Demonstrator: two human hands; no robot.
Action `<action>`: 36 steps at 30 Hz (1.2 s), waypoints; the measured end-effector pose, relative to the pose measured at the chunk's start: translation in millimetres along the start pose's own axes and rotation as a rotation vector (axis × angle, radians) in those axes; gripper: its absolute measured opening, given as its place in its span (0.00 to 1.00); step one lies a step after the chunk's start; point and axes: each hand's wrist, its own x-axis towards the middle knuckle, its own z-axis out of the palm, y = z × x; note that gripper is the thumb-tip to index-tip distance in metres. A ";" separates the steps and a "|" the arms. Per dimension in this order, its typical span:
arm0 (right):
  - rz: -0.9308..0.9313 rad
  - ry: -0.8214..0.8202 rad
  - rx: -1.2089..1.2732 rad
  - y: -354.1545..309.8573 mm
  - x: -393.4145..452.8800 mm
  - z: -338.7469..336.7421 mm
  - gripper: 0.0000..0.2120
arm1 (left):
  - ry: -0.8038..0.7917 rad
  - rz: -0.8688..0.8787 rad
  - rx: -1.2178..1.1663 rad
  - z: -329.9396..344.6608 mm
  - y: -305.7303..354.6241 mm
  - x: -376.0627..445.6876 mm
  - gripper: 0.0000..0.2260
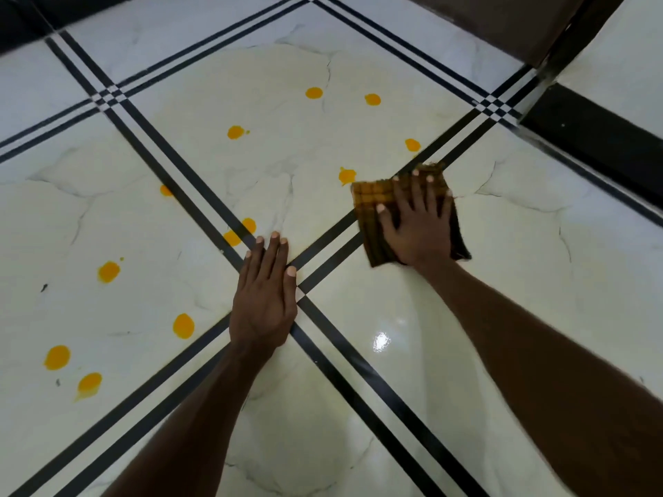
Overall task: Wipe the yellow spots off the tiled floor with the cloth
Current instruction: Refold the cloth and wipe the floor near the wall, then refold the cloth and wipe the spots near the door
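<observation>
Right hand [416, 224] flat, fingers spread straight, pressing one folded brown checked cloth [373, 195] onto the tiled floor [502, 281]. Left hand [263, 295] flat on floor at the black stripe crossing, holding nothing. Yellow spots [314, 92] counted: 12 visible, nearest one [346, 175] just beside the cloth's left corner
</observation>
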 end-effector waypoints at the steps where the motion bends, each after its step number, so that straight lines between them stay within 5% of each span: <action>1: -0.042 0.032 0.019 -27.4 -3.7 7.0 0.31 | 0.004 0.002 0.002 0.0 -1.8 -0.1 0.25; 5: -0.421 -0.083 0.048 -91.2 -103.9 6.9 0.31 | 0.011 -0.003 -0.011 -2.2 -1.3 -2.3 0.25; 9: -0.590 -0.230 0.071 -19.6 -188.6 -17.6 0.32 | 0.002 -0.004 -0.028 -3.8 0.2 -0.9 0.26; 13: -0.321 -0.134 0.012 55.2 -115.0 -18.4 0.32 | 0.002 -0.003 -0.011 -1.8 -0.7 -1.9 0.26; 17: 0.031 -0.053 0.022 18.3 -23.7 1.8 0.34 | 0.012 0.006 -0.021 2.5 -4.6 -1.6 0.26; 21: -0.184 0.013 0.074 -57.2 -50.1 19.1 0.30 | 0.028 0.023 -0.014 3.4 -6.8 -1.7 0.25; 25: -0.460 -0.084 0.097 -40.9 -126.6 12.2 0.29 | 0.053 0.020 0.040 1.4 -0.6 -5.4 0.28; 31: -0.050 -0.132 0.092 32.4 -138.6 -7.9 0.31 | -0.061 0.026 -0.047 10.2 65.9 -20.6 0.30; 34: 0.006 -0.173 0.177 26.5 -128.0 -14.2 0.36 | -0.117 0.090 -0.158 31.5 124.6 -14.9 0.25; 36: 0.008 -0.184 0.337 34.6 -125.6 -18.0 0.37 | -0.167 -0.029 -0.264 41.8 158.5 -4.1 0.18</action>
